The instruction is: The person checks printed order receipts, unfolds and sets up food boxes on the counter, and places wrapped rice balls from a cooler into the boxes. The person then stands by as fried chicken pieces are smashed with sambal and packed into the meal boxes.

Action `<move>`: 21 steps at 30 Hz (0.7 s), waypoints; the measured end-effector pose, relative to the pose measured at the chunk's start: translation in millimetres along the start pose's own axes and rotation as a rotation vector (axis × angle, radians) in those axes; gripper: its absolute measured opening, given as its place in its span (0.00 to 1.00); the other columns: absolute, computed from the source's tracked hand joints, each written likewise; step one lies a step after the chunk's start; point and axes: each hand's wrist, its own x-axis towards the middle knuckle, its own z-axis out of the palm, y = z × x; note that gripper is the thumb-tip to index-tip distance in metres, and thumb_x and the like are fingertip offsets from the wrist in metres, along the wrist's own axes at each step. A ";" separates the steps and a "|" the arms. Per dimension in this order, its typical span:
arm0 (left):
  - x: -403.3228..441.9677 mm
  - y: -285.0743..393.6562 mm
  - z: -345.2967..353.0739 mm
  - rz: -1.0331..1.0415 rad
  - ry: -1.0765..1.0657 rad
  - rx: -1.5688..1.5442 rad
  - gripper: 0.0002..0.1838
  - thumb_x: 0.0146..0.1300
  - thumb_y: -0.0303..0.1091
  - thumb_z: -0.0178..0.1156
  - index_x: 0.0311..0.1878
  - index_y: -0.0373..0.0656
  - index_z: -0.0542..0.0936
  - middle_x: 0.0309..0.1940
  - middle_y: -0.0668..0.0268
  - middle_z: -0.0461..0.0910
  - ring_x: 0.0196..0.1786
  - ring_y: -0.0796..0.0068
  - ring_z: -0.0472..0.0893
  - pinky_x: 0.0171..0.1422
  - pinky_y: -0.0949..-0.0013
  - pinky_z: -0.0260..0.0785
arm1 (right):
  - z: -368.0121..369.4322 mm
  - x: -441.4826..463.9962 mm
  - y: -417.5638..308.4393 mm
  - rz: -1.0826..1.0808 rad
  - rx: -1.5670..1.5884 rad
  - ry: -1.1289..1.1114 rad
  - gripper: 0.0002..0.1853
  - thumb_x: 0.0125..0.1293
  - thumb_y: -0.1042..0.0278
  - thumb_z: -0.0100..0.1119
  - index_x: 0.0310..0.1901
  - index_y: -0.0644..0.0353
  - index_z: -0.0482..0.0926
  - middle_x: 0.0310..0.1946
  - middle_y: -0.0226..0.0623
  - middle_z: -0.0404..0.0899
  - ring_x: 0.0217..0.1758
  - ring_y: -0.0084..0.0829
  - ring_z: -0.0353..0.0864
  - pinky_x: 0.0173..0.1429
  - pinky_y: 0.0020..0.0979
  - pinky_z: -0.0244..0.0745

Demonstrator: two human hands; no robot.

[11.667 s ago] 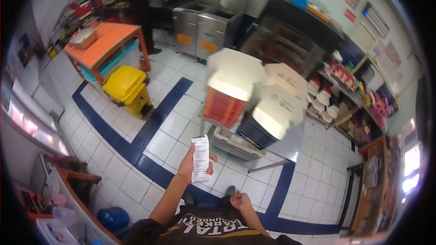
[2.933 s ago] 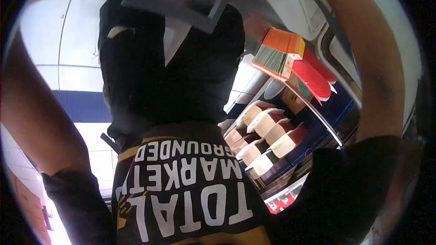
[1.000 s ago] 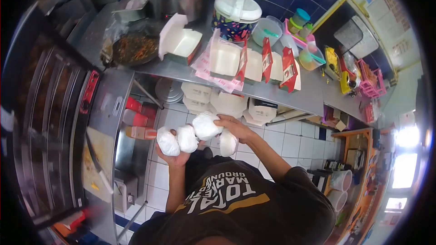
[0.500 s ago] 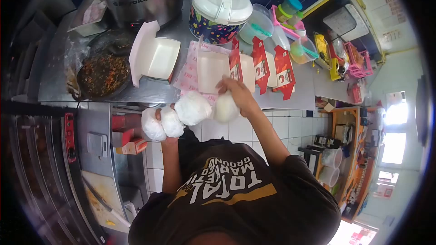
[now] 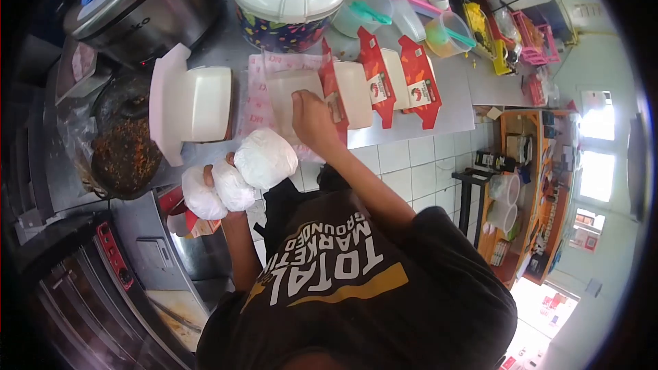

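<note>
Three white wrapped bundles rest in my left hand [image 5: 235,218], whose fingers show between them: a large one [image 5: 266,159], a middle one [image 5: 234,186] and a left one [image 5: 202,194]. They hang just off the counter's front edge. My right hand [image 5: 315,122] is over an open paper box [image 5: 284,89], its fingers curled; what they hold, if anything, is hidden. Pink printed paper [image 5: 258,99] lies beside and under that box. To the left is another open box [image 5: 211,104]; to the right, red-flapped boxes [image 5: 375,79] stand in a row.
The metal counter [image 5: 449,96] also bears a dark pan of food [image 5: 127,154], a large steel cooker [image 5: 154,14], a patterned lidded container [image 5: 288,10] and plastic tubs [image 5: 449,33]. An oven [image 5: 96,288] is at lower left, shelves [image 5: 528,192] at right.
My right hand has moved left over the box, and the white bundle it carried no longer shows. My left hand still holds its bundles, now further left. The view has come closer to the counter.
</note>
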 end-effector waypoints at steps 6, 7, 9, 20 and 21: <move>14.0 -42.5 22.6 -0.057 0.019 0.069 0.36 0.51 0.68 0.68 0.52 0.48 0.77 0.69 0.45 0.65 0.74 0.34 0.59 0.70 0.21 0.51 | -111.8 -51.4 -48.7 -0.014 0.531 -0.303 0.26 0.68 0.58 0.66 0.60 0.65 0.73 0.49 0.46 0.80 0.53 0.34 0.81 0.58 0.34 0.76; 17.9 -52.2 27.0 -0.076 0.025 0.076 0.37 0.50 0.68 0.69 0.52 0.48 0.77 0.69 0.45 0.64 0.74 0.34 0.59 0.70 0.21 0.51 | -117.1 -47.4 -33.6 -0.029 0.544 -0.305 0.31 0.60 0.62 0.74 0.61 0.64 0.71 0.50 0.44 0.80 0.55 0.33 0.81 0.60 0.34 0.76; 27.5 -73.1 36.7 -0.128 0.021 0.095 0.37 0.50 0.68 0.69 0.52 0.48 0.77 0.69 0.45 0.64 0.74 0.33 0.58 0.71 0.21 0.50 | -142.3 -49.2 -24.6 0.069 0.637 -0.284 0.30 0.60 0.65 0.73 0.61 0.64 0.71 0.50 0.44 0.80 0.54 0.33 0.81 0.59 0.34 0.76; 47.0 -78.4 63.3 -0.221 -0.087 0.315 0.40 0.52 0.66 0.68 0.61 0.48 0.77 0.72 0.46 0.61 0.75 0.31 0.55 0.73 0.21 0.46 | -83.9 2.4 91.5 0.080 -0.033 0.066 0.32 0.58 0.63 0.70 0.62 0.64 0.68 0.52 0.60 0.78 0.54 0.58 0.80 0.58 0.47 0.76; 49.2 -81.8 65.2 -0.228 -0.097 0.316 0.40 0.52 0.66 0.68 0.61 0.48 0.77 0.72 0.46 0.61 0.75 0.31 0.55 0.73 0.21 0.46 | -65.7 9.9 114.8 0.148 0.079 0.059 0.32 0.58 0.62 0.70 0.62 0.64 0.70 0.51 0.61 0.78 0.53 0.61 0.80 0.60 0.48 0.73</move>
